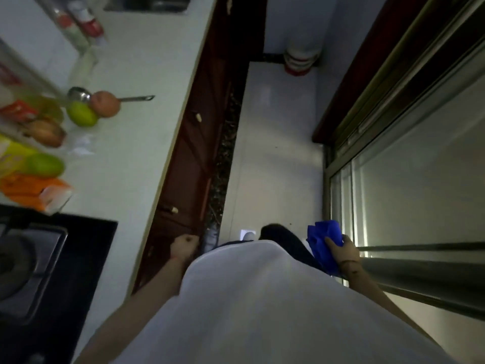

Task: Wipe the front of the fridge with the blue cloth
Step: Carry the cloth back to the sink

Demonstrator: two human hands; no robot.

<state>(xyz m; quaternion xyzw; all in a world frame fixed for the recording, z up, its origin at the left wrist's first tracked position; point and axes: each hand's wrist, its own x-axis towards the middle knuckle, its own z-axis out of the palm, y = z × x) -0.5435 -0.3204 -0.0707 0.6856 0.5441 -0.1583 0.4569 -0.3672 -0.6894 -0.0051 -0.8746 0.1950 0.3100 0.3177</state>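
My right hand [342,249] hangs at my right side, closed on a crumpled blue cloth [324,239]. The cloth bulges forward out of my fist and trails down behind my wrist. My left hand [183,246] hangs at my left side with the fingers curled in and nothing in it, close to the counter's front edge. I cannot make out a fridge in this blurred, downward view. A glass sliding door with a metal frame [393,206] runs along my right, close to the cloth. My white shirt hides much of the floor below.
A white counter [136,127] on my left carries fruit [81,114], a ladle [123,98], packets and bottles; a black gas hob [34,258] lies nearest me. Dark wooden cabinet doors [191,158] sit under it. The narrow tiled floor [273,153] ends at a red-and-white bucket [300,60].
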